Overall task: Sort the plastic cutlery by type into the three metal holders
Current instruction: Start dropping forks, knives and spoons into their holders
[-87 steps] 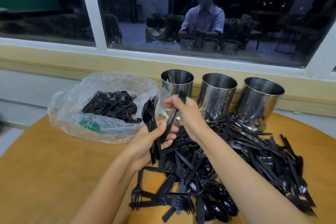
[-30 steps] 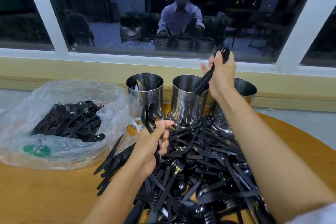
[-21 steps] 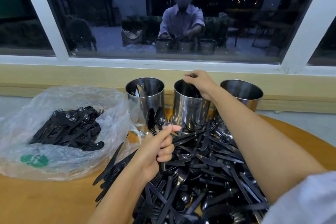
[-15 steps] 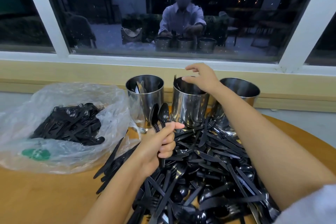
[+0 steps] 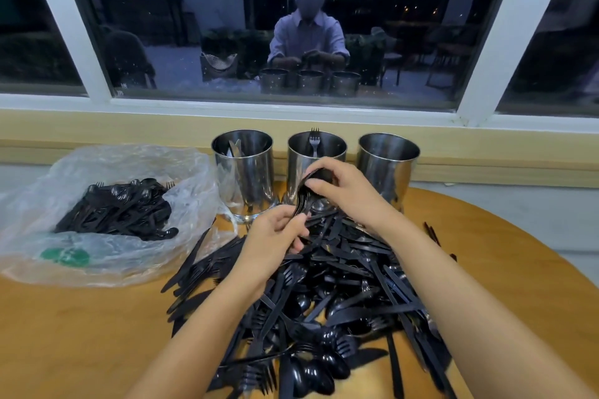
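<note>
**Both hands on the spoon stack, forks delivered**

Your left hand is clenched around the handles of a nested stack of black plastic spoons, holding it upright above the heap. Your right hand grasps the same stack at the top, its fingers and thumb curled over the bowl ends. Half a second ago that right hand was at the rim of the middle holder and the left hand held the spoons alone; it has since come back down to meet them.

Just behind your hands stands the middle shiny cylindrical metal holder, with a black plastic fork standing tines-up inside, its tips above the rim. A second ago you were lifting a bunch of forks in that right hand.

To its left, the left metal holder has pale knife blades showing inside. The right metal holder stands at the other end of the row; you cannot tell what it contains from here.

Below your hands the unsorted heap of black plastic cutlery spreads over the round wooden table. At the far left a crumpled clear plastic bag lies open, with more black cutlery in it, placed as before.
</note>
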A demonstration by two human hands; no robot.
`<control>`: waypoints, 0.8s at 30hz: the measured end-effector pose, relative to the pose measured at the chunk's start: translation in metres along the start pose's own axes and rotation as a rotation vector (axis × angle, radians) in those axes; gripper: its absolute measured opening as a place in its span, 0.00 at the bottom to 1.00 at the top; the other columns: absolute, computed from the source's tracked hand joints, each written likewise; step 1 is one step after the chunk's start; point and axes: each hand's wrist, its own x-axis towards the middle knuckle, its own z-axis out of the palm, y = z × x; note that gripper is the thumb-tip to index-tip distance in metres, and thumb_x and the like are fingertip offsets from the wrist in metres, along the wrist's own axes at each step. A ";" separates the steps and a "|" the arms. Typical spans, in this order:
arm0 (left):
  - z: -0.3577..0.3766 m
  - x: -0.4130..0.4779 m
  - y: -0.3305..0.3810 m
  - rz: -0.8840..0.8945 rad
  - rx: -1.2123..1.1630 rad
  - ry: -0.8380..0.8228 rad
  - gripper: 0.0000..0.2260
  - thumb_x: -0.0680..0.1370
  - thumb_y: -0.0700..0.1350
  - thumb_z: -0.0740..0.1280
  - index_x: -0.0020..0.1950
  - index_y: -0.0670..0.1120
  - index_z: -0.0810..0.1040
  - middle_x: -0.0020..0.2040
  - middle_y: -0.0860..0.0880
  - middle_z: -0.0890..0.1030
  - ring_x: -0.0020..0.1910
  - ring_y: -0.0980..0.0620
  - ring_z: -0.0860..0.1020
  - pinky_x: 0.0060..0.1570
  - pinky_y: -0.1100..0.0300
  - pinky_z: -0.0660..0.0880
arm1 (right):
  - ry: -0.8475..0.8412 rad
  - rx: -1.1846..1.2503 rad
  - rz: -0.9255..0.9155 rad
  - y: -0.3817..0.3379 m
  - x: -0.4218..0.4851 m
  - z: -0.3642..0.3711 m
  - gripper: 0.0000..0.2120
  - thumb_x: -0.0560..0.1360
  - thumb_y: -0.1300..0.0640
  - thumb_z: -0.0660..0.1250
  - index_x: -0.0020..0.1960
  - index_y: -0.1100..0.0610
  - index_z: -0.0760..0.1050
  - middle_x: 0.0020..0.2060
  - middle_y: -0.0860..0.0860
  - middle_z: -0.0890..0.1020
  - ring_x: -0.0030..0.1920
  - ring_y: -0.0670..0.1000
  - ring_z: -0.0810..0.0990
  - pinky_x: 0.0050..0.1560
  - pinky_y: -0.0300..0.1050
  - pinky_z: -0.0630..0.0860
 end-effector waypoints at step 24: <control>0.066 0.104 -0.051 0.155 0.589 -0.095 0.07 0.79 0.37 0.67 0.51 0.46 0.83 0.43 0.53 0.80 0.39 0.59 0.76 0.42 0.73 0.72 | 0.382 -0.821 0.176 0.118 0.061 -0.127 0.23 0.78 0.44 0.65 0.66 0.58 0.73 0.60 0.56 0.76 0.63 0.59 0.67 0.58 0.48 0.65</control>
